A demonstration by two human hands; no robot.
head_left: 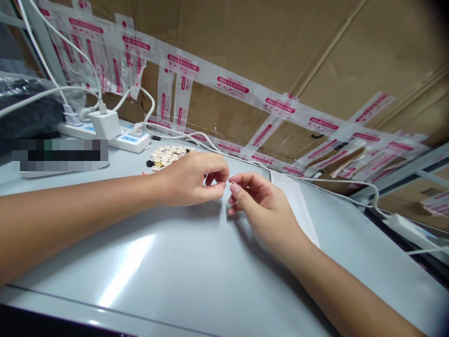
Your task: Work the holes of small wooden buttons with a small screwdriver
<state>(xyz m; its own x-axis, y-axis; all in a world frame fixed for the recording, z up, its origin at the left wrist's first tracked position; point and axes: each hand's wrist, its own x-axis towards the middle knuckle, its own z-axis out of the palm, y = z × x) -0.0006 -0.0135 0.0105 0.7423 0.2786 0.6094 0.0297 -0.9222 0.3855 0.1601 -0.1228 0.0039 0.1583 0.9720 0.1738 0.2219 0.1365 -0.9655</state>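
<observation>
Both hands meet at bench centre: left hand (191, 180) pinched shut, right hand (257, 201) pinching a tiny pale ring (232, 183). Light, slippery-looking; best nipped at its rim. Button pile (168, 155) lies at eleven o'clock.

L hand (189, 180) and R hand (261, 206) meet fingertip to fingertip over the grey table (175, 262), pinching sth tiny, too small to tell. Bead pile (167, 155) just behind L hand. Power strip (119, 135) w/ white cables (196, 138) further back, by taped cardboard (280, 61).
</observation>
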